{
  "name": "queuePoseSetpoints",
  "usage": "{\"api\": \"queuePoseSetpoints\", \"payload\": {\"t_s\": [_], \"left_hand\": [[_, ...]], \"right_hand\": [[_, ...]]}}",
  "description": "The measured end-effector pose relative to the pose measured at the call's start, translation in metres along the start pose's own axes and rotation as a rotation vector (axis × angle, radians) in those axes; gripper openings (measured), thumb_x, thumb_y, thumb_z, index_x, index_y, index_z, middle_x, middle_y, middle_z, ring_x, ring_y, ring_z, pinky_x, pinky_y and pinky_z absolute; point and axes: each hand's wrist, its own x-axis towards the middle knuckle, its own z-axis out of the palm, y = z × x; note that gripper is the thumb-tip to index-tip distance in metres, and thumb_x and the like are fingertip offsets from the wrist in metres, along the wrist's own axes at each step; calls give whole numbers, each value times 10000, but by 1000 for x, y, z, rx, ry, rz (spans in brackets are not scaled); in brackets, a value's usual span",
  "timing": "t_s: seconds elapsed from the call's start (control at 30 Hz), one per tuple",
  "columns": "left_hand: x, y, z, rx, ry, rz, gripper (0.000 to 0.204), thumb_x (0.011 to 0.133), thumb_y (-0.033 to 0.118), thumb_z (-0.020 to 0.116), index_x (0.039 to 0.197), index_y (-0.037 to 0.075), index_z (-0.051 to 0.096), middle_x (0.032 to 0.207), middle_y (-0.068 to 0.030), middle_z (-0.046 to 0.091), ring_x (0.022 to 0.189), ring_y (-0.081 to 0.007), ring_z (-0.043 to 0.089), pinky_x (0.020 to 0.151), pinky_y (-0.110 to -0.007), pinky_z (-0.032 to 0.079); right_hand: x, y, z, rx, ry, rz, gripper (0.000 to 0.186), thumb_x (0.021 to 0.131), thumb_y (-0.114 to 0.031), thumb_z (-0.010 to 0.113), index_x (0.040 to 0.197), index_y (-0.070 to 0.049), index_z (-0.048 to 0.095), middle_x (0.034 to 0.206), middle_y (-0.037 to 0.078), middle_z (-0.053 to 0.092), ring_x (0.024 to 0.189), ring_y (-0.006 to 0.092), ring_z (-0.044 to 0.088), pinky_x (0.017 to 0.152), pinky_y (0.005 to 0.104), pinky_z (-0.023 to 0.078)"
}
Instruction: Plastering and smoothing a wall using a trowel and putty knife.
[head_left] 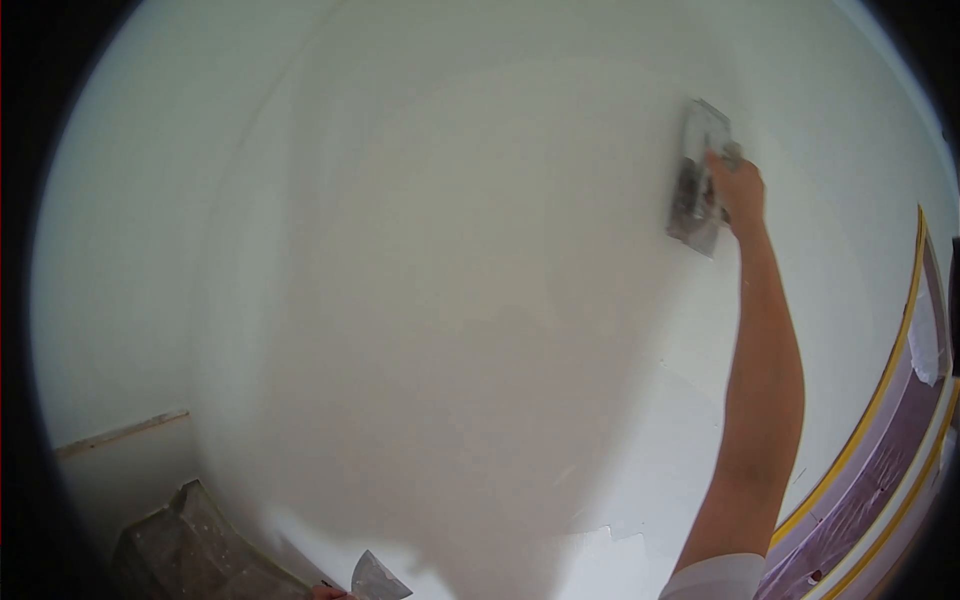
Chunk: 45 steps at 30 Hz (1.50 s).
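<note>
My right hand [742, 190] is closed round the handle of a rectangular plastering trowel [705, 225]. My right arm is stretched up, and the trowel stands nearly upright, its plate at the surface of the pale wall [450, 250]; motion blurs it a little. At the bottom edge only a few fingers of my left hand [328, 592] show, closed beside a grey, fan-shaped putty knife blade [380, 578]. The knife's handle is hidden by the hand and cut off by the frame.
A wall corner runs down the left, with a narrow ledge [120, 434] low there. Below it stands a dark, dusty covered object [195, 545]. On the right is a frame edged with yellow tape [880, 385] and purplish plastic sheeting [875, 490]. My shadow falls across the wall.
</note>
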Motion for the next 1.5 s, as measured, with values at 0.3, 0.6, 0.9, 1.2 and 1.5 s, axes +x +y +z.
{"api": "queuePoseSetpoints", "payload": {"t_s": [0.3,0.6,0.9,1.2,1.5], "left_hand": [[-38,-170,240,-108,275,114,278,944,306,548,868,52,634,674,-27,576,519,-109,494,466,-263,399],[-115,-265,556,-432,373,207,303,925,311,593,959,17,659,813,-68,663,585,-117,594,515,-260,476],[-293,-325,826,-633,562,157,270,906,274,624,916,7,660,773,-80,657,548,-140,593,490,-276,479],[-346,-290,917,-692,766,207,303,902,289,622,872,-11,645,682,-69,615,529,-143,572,474,-276,449],[-145,-121,825,-196,542,203,312,936,325,564,890,21,620,632,-55,564,515,-131,516,448,-276,386]], "right_hand": [[-92,40,-111,-4,-243,-97,447,816,-458,613,963,-39,666,992,177,671,950,346,641,780,430,520],[-178,127,-209,119,-461,-436,448,812,-436,625,945,-10,660,947,200,672,914,370,646,773,440,524],[-330,222,-331,240,-757,-678,297,825,-321,634,903,-35,661,939,152,669,874,331,655,742,429,527],[-481,304,-346,396,-1170,-544,325,835,-326,634,947,-21,634,941,162,668,874,345,652,767,423,518],[-480,582,-350,1815,-1026,809,213,855,-51,631,1060,-39,575,1019,81,637,933,196,631,813,346,522]]}}
